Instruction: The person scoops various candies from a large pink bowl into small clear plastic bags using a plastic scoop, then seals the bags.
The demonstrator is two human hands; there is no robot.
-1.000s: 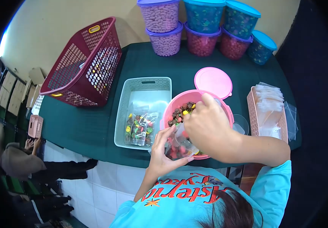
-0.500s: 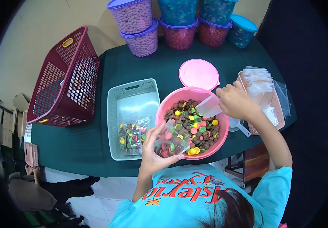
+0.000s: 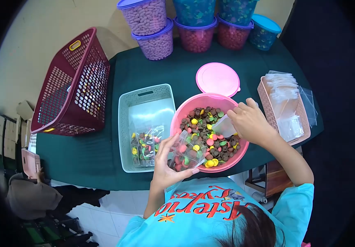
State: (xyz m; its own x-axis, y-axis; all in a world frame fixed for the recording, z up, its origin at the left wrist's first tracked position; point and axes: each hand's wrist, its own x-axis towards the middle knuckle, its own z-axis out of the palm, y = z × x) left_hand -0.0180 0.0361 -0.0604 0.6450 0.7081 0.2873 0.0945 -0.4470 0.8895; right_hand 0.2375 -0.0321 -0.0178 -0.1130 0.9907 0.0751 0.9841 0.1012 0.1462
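Note:
My left hand (image 3: 168, 166) grips a clear plastic bag (image 3: 185, 155) partly filled with brown, pink, green and yellow pieces, held over the near left rim of the pink bowl (image 3: 180, 108). In my right hand (image 3: 249, 122) is a translucent scoop (image 3: 224, 126), its blade dipped among the coloured pieces (image 3: 215, 145) in the bowl. To the left, a pale green basket (image 3: 124, 123) contains filled clear bags (image 3: 145, 148). A pink basket (image 3: 268, 101) at the right holds stacked empty bags (image 3: 283, 88).
A pink lid (image 3: 218, 79) lies behind the bowl. Lidded tubs (image 3: 194, 38) stand along the back. A tall maroon basket (image 3: 71, 88) occupies the left end. At the lower left, another person (image 3: 35, 195) is beside a small pink basket (image 3: 31, 163).
My right hand has moved down and slightly left, bringing the scoop deeper among the pieces. My left hand still holds the bag in nearly the same place. The view has shifted slightly.

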